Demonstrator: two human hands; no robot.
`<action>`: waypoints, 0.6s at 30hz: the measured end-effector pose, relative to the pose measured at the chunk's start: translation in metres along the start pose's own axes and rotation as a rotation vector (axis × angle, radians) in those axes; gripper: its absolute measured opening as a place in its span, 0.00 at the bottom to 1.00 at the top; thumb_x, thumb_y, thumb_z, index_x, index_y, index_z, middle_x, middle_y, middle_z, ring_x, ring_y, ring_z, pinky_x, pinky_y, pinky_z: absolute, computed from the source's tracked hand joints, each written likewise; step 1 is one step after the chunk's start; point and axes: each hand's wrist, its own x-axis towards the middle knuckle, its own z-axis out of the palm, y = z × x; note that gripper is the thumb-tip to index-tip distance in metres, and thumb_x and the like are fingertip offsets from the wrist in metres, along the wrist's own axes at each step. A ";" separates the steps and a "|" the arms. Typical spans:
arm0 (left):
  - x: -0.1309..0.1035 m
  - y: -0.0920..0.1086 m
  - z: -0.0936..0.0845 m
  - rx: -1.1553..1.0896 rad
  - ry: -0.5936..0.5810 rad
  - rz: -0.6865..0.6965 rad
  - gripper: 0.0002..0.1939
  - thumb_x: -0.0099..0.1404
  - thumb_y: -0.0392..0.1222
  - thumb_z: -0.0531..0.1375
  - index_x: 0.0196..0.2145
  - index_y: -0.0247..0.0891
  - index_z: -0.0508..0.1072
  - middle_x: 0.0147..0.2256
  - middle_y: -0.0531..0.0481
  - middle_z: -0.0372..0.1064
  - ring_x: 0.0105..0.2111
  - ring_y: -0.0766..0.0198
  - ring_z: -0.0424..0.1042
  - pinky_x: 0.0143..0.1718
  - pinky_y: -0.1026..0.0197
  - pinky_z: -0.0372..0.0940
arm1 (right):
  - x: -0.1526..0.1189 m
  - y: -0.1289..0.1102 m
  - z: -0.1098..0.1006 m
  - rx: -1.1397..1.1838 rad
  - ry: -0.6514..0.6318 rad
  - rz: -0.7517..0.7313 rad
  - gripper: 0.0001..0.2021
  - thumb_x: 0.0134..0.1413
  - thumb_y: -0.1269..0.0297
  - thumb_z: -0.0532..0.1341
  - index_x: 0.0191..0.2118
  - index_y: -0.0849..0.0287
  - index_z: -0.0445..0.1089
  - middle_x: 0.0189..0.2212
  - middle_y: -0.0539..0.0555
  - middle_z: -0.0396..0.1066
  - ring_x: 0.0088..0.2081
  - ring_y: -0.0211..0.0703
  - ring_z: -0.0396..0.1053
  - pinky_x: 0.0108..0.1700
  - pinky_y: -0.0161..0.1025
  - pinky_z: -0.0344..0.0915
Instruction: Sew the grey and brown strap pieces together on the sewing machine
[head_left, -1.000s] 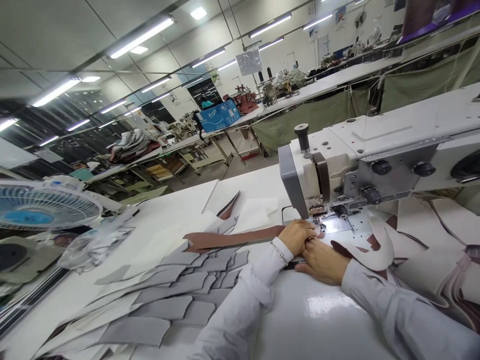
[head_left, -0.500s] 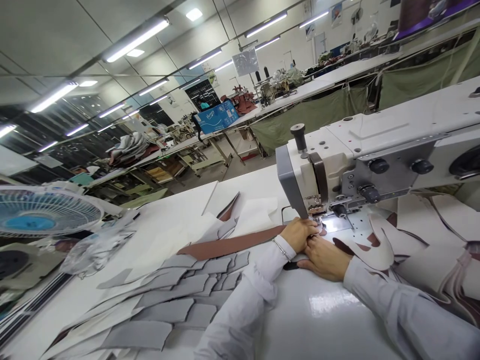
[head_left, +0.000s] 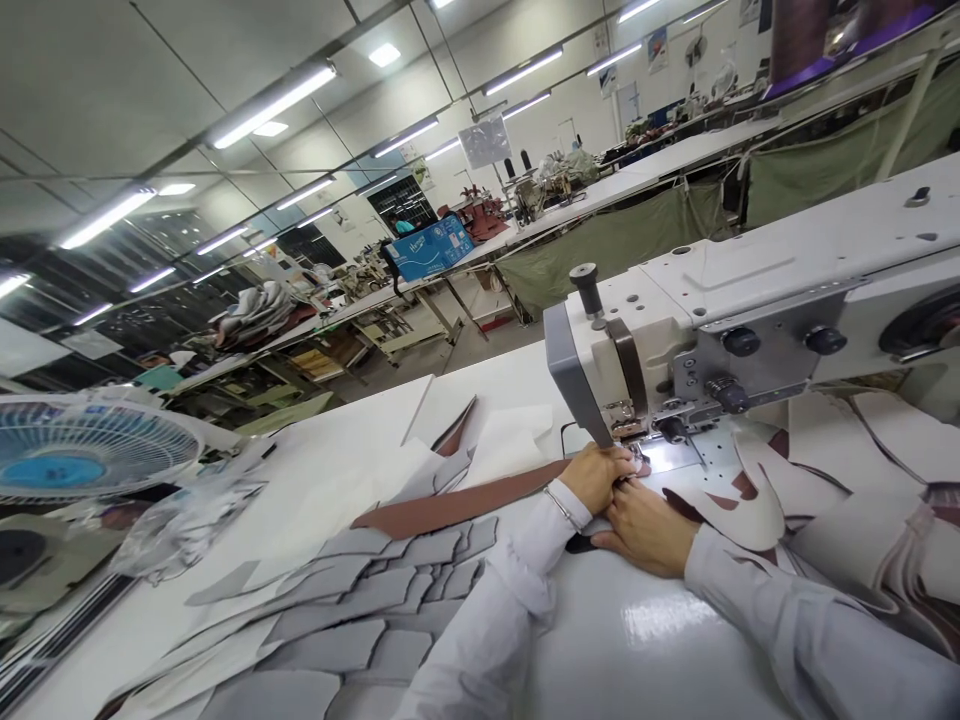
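My left hand [head_left: 598, 476] rests with curled fingers on a long brown leather strip [head_left: 450, 507], right at the needle area of the white sewing machine [head_left: 720, 320]. Close beside it, my right hand [head_left: 646, 526] lies flat on the workpiece and presses it to the white table [head_left: 637, 640]. The fingertips of both hands meet under the presser foot [head_left: 636, 460], which hides the seam. The brown strip trails to the left from my hands.
Several grey cut pieces [head_left: 360, 620] lie fanned out at the lower left. White and brown curved pieces [head_left: 757, 500] pile up right of the machine. A blue fan [head_left: 82, 455] stands at the far left beside a plastic bag [head_left: 187, 505]. Further work tables run behind.
The view has shifted slightly down and left. Both hands stay together at the needle, with the brown strip pressed beneath them.
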 end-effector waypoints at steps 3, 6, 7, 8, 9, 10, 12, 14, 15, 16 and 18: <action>0.000 0.001 -0.001 -0.013 0.026 -0.029 0.16 0.57 0.26 0.53 0.40 0.38 0.73 0.45 0.49 0.69 0.47 0.61 0.66 0.53 0.59 0.58 | 0.001 0.000 0.002 -0.035 0.009 -0.007 0.24 0.59 0.52 0.50 0.42 0.71 0.70 0.39 0.67 0.69 0.46 0.58 0.62 0.48 0.51 0.54; 0.000 0.003 -0.001 -0.022 0.013 -0.036 0.16 0.57 0.27 0.53 0.40 0.38 0.73 0.45 0.49 0.69 0.46 0.61 0.66 0.52 0.59 0.59 | 0.001 -0.001 0.005 -0.055 0.027 0.001 0.25 0.58 0.50 0.50 0.41 0.71 0.70 0.38 0.68 0.69 0.45 0.58 0.62 0.47 0.52 0.55; 0.000 0.003 0.000 -0.024 0.006 -0.031 0.16 0.57 0.27 0.53 0.40 0.38 0.73 0.45 0.48 0.69 0.46 0.61 0.66 0.52 0.59 0.59 | 0.001 -0.002 0.005 -0.065 0.030 0.002 0.26 0.58 0.49 0.50 0.41 0.71 0.71 0.37 0.68 0.69 0.44 0.59 0.62 0.46 0.52 0.55; 0.000 0.004 0.000 -0.026 0.002 -0.025 0.15 0.57 0.28 0.54 0.40 0.37 0.73 0.45 0.48 0.69 0.46 0.61 0.67 0.51 0.59 0.60 | 0.001 -0.003 0.006 -0.079 0.031 0.002 0.26 0.58 0.50 0.50 0.40 0.71 0.71 0.36 0.68 0.70 0.43 0.59 0.62 0.46 0.52 0.55; 0.000 0.004 0.000 -0.026 0.000 -0.019 0.15 0.57 0.28 0.54 0.40 0.37 0.73 0.44 0.48 0.69 0.46 0.61 0.66 0.51 0.59 0.60 | 0.000 -0.004 0.006 -0.092 0.033 0.003 0.26 0.59 0.50 0.49 0.40 0.71 0.71 0.36 0.69 0.70 0.43 0.59 0.63 0.46 0.52 0.54; 0.000 0.005 0.000 -0.025 -0.001 -0.015 0.15 0.56 0.28 0.55 0.40 0.37 0.73 0.44 0.47 0.69 0.46 0.61 0.66 0.50 0.59 0.61 | 0.000 -0.005 0.006 -0.099 0.036 0.004 0.26 0.59 0.50 0.49 0.39 0.71 0.71 0.36 0.69 0.70 0.42 0.59 0.63 0.45 0.52 0.54; 0.000 0.006 0.000 -0.019 -0.006 -0.012 0.15 0.55 0.28 0.56 0.40 0.36 0.73 0.43 0.46 0.69 0.45 0.60 0.67 0.49 0.59 0.61 | 0.000 -0.006 0.006 -0.096 0.042 0.008 0.26 0.58 0.49 0.50 0.39 0.71 0.72 0.35 0.68 0.70 0.42 0.59 0.63 0.44 0.51 0.54; 0.001 0.007 -0.001 -0.017 -0.012 -0.019 0.14 0.55 0.28 0.55 0.39 0.35 0.73 0.42 0.46 0.70 0.45 0.60 0.67 0.48 0.59 0.62 | 0.000 -0.007 0.005 -0.088 0.035 0.016 0.26 0.58 0.49 0.50 0.39 0.71 0.72 0.35 0.68 0.70 0.42 0.59 0.62 0.44 0.51 0.54; 0.001 0.008 -0.001 -0.018 -0.017 -0.024 0.14 0.55 0.28 0.55 0.39 0.35 0.73 0.41 0.46 0.70 0.44 0.59 0.67 0.48 0.59 0.62 | 0.000 -0.008 0.005 -0.080 0.027 0.023 0.26 0.58 0.49 0.49 0.39 0.70 0.72 0.35 0.68 0.70 0.42 0.59 0.62 0.44 0.51 0.54; 0.002 0.009 -0.002 -0.021 -0.024 -0.031 0.15 0.55 0.28 0.55 0.39 0.35 0.73 0.40 0.46 0.70 0.44 0.59 0.67 0.47 0.59 0.62 | 0.001 -0.008 0.005 -0.069 0.021 0.034 0.26 0.59 0.49 0.49 0.39 0.70 0.72 0.35 0.68 0.70 0.42 0.59 0.62 0.44 0.51 0.54; 0.003 0.010 -0.004 -0.022 -0.040 -0.041 0.16 0.56 0.28 0.54 0.40 0.36 0.73 0.39 0.47 0.71 0.43 0.59 0.67 0.47 0.59 0.62 | 0.002 -0.008 0.004 -0.032 0.016 0.047 0.26 0.59 0.49 0.48 0.38 0.68 0.72 0.34 0.66 0.71 0.42 0.57 0.63 0.45 0.50 0.53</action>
